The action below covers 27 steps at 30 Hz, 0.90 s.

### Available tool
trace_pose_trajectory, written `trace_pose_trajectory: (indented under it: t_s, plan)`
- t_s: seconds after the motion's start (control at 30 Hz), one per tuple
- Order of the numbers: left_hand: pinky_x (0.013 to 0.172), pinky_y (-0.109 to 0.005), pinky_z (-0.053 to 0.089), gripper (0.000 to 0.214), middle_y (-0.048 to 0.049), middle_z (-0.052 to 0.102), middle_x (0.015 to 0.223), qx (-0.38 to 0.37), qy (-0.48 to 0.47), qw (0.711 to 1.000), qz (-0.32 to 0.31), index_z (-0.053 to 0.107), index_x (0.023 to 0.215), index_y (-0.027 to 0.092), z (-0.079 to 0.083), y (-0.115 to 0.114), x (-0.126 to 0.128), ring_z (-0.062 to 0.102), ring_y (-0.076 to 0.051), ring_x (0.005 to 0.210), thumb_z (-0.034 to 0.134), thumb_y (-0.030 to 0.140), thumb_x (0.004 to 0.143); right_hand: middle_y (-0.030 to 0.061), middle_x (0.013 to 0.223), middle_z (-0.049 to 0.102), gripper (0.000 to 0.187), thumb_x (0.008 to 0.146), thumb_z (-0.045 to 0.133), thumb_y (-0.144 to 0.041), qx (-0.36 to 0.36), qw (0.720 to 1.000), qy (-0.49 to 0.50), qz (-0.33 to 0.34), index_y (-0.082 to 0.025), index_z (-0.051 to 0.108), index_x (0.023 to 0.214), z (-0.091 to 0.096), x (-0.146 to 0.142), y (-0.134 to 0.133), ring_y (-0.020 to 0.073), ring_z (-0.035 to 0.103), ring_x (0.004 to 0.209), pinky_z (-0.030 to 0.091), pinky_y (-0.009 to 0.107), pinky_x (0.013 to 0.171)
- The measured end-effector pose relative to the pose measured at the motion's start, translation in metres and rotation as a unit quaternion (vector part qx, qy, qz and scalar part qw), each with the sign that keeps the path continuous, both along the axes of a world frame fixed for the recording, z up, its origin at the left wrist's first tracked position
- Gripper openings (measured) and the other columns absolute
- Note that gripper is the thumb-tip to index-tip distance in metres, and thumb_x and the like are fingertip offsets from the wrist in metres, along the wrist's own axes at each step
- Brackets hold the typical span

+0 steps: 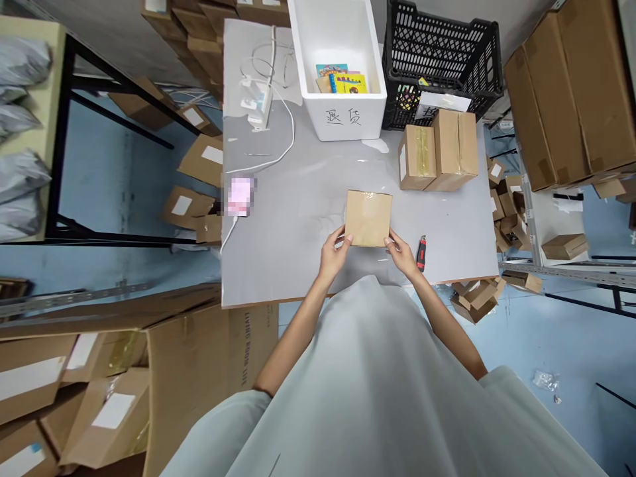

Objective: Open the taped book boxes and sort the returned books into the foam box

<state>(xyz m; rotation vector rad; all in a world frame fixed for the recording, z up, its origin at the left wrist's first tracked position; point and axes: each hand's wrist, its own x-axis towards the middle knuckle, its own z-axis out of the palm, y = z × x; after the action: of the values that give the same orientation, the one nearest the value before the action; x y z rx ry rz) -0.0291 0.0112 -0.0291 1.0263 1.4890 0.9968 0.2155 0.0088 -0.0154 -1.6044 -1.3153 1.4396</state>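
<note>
A small brown cardboard box [368,217] with clear tape along its top lies on the grey table [298,212]. My left hand [334,250] grips its near left corner, fingers curled on the edge. My right hand [400,254] holds the near right corner the same way. A red and black utility knife [421,253] lies just right of my right hand.
Two taped cardboard boxes [439,155] stand at the table's right. A white foam bin [338,66] with colourful books and a black plastic crate [442,59] sit at the back. A power strip with white cables [258,99] and a blurred pink item [240,195] lie left. Cartons crowd the floor.
</note>
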Motion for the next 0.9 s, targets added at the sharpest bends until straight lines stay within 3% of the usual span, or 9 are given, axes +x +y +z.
trace_pose_trajectory:
  t_s: [0.1,0.17,0.23,0.3,0.47,0.57,0.73,0.9]
  plan:
    - [0.119,-0.050,0.057,0.069,-0.0161,0.064,0.161,-0.011,-0.011,1.000,0.001,0.067,0.153,0.024,-0.006,-0.004,0.001,0.066,-0.033,0.144,0.069,0.069,0.100,0.0098,0.167,0.060,0.091,0.100,0.053,-0.084,0.012,1.000,-0.005,-0.006,-0.027,0.051,0.171,0.000,-0.003,-0.002,0.0323,0.070,0.139,0.066,0.047,0.105]
    - [0.119,-0.050,0.057,0.069,-0.0157,0.062,0.164,-0.030,-0.048,0.998,0.001,0.067,0.153,0.025,-0.012,-0.005,-0.002,0.063,-0.034,0.148,0.059,0.073,0.104,0.0097,0.171,0.056,0.087,0.103,0.051,-0.082,0.030,0.999,-0.024,-0.006,-0.028,0.050,0.171,-0.002,-0.003,-0.001,0.0322,0.070,0.139,0.064,0.048,0.110]
    - [0.118,-0.051,0.058,0.071,-0.0166,0.061,0.165,-0.060,-0.091,0.994,0.006,0.067,0.151,0.023,-0.020,-0.003,-0.005,0.060,-0.035,0.151,0.045,0.076,0.109,0.0105,0.170,0.056,0.085,0.104,0.049,-0.080,0.045,0.998,-0.047,-0.014,-0.028,0.049,0.171,-0.005,-0.002,0.004,0.0317,0.070,0.140,0.061,0.048,0.115]
    - [0.116,-0.050,0.059,0.073,-0.0191,0.059,0.166,-0.099,-0.111,0.989,0.017,0.067,0.149,0.020,-0.031,0.001,-0.009,0.060,-0.035,0.151,0.041,0.076,0.110,0.0130,0.165,0.062,0.088,0.104,0.048,-0.080,0.047,0.996,-0.060,-0.036,-0.025,0.049,0.172,-0.010,0.003,0.013,0.0315,0.070,0.138,0.060,0.047,0.116]
    - [0.114,-0.045,0.059,0.058,-0.0211,0.062,0.162,-0.206,-0.096,0.972,0.067,0.068,0.143,0.019,-0.058,0.023,-0.005,0.065,-0.031,0.144,0.063,0.062,0.105,0.0134,0.146,0.074,0.092,0.102,0.050,-0.080,0.035,0.995,-0.039,-0.088,-0.022,0.045,0.174,-0.025,0.034,0.031,0.0274,0.074,0.123,0.067,0.046,0.104]
    - [0.114,-0.045,0.058,0.051,-0.0199,0.062,0.162,-0.220,-0.088,0.969,0.067,0.070,0.138,0.021,-0.067,0.035,0.007,0.063,-0.032,0.147,0.073,0.055,0.101,0.0142,0.157,0.067,0.091,0.101,0.051,-0.078,0.038,0.992,-0.034,-0.117,-0.023,0.045,0.174,-0.030,0.061,0.030,0.0275,0.072,0.127,0.068,0.045,0.101]
    - [0.112,-0.050,0.058,0.043,-0.0199,0.072,0.148,-0.207,-0.102,0.973,0.021,0.074,0.129,0.019,-0.069,0.049,0.036,0.068,-0.034,0.140,0.081,0.041,0.093,0.0164,0.168,0.058,0.091,0.099,0.056,-0.078,0.038,0.983,-0.063,-0.171,-0.019,0.055,0.168,-0.034,0.102,0.025,0.0322,0.063,0.146,0.061,0.051,0.114]
    - [0.113,-0.047,0.057,0.040,-0.0154,0.076,0.139,-0.161,-0.097,0.982,0.009,0.072,0.126,0.019,-0.066,0.042,0.045,0.074,-0.028,0.126,0.079,0.034,0.090,0.0110,0.174,0.052,0.076,0.103,0.059,-0.059,-0.048,0.977,-0.015,-0.205,-0.023,0.052,0.169,-0.044,0.109,0.016,0.0268,0.061,0.149,0.055,0.052,0.120]
